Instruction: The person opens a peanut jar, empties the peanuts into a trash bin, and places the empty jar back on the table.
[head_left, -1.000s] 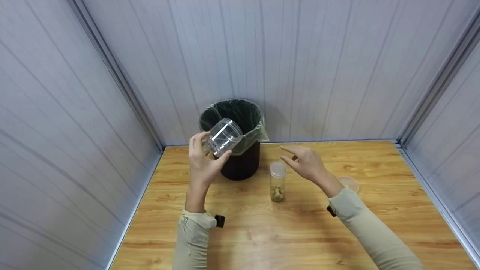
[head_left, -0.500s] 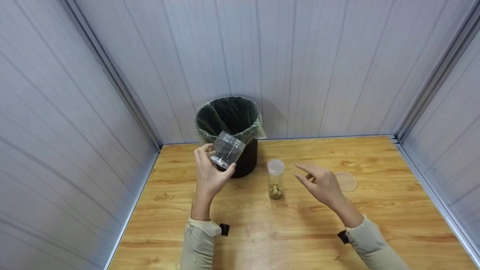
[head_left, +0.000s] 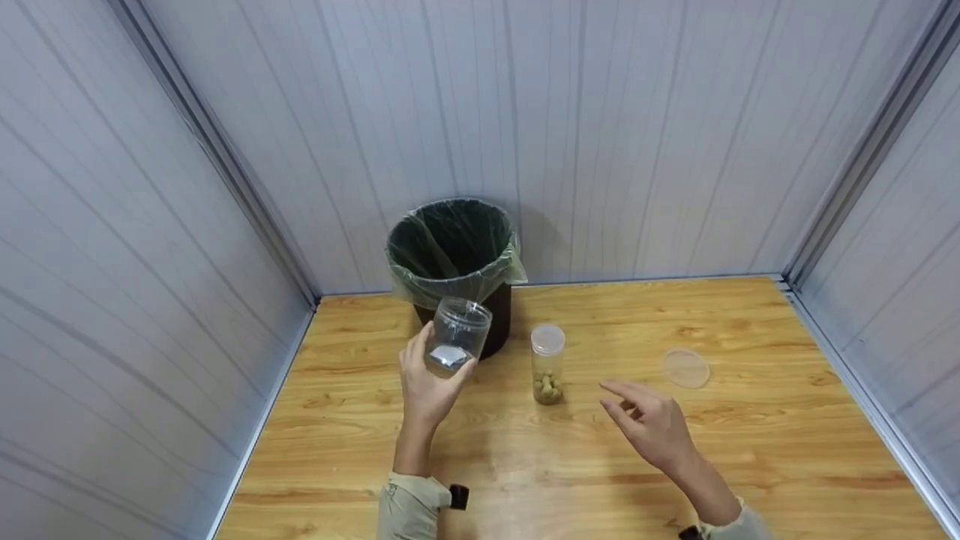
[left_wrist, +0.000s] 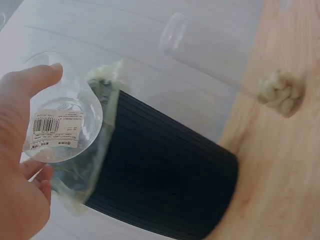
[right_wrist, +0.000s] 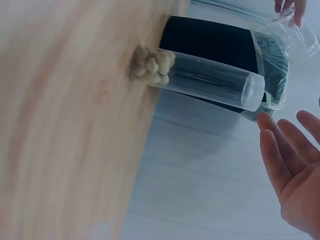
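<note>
My left hand (head_left: 429,386) grips a clear plastic jar (head_left: 459,334) by its side, in front of the bin. The jar leans slightly, its open mouth away from me; a white barcode label (left_wrist: 56,129) shows on its base in the left wrist view, and I see no contents. Right of it a tall clear canister (head_left: 547,364) with a whitish cap stands upright, several pale nut-like pieces (right_wrist: 152,65) at its bottom. My right hand (head_left: 651,424) hovers to the right of the canister, fingers relaxed, touching nothing. Behind it a round translucent lid (head_left: 685,368) lies flat on the table.
A black bin (left_wrist: 165,170) with a pale green liner (head_left: 450,289) stands at the back, against the panelled wall (head_left: 600,135). Side walls rise left and right of the wooden table (head_left: 337,420).
My left hand has brought the jar back from over the bin toward me, turning it more upright. The right hand has moved rightward and nearer to me, away from the canister.
</note>
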